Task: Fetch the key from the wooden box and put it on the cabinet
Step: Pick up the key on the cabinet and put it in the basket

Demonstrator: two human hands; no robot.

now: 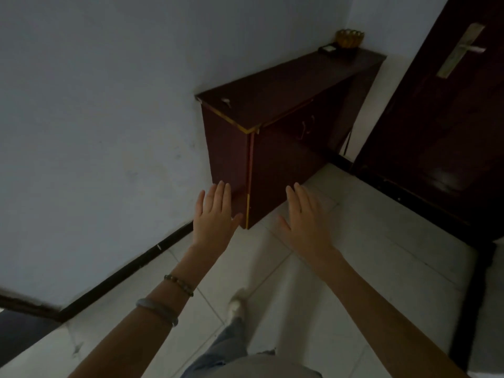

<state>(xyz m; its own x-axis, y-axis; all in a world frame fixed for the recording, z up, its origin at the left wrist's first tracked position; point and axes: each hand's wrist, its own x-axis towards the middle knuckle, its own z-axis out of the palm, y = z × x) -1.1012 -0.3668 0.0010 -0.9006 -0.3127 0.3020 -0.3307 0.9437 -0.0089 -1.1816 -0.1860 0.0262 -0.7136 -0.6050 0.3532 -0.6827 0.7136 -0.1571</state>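
Both hands are hanging spread and empty, left hand (215,214), right hand (305,222); the cabinet (272,96) is waiting at twelve o'clock, no key showing, fetching not yet begun.

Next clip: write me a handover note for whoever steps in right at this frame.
Left hand: open, flat, empty.
Right hand: open, flat, empty.
Both hands are held out in front of the near end of the cabinet, touching nothing.
At the far end of the cabinet top sit a small dark box and a golden bowl-like item. No key visible.
Done: nothing evident.
Left: reach the box, take the key, set it on the cabinet.
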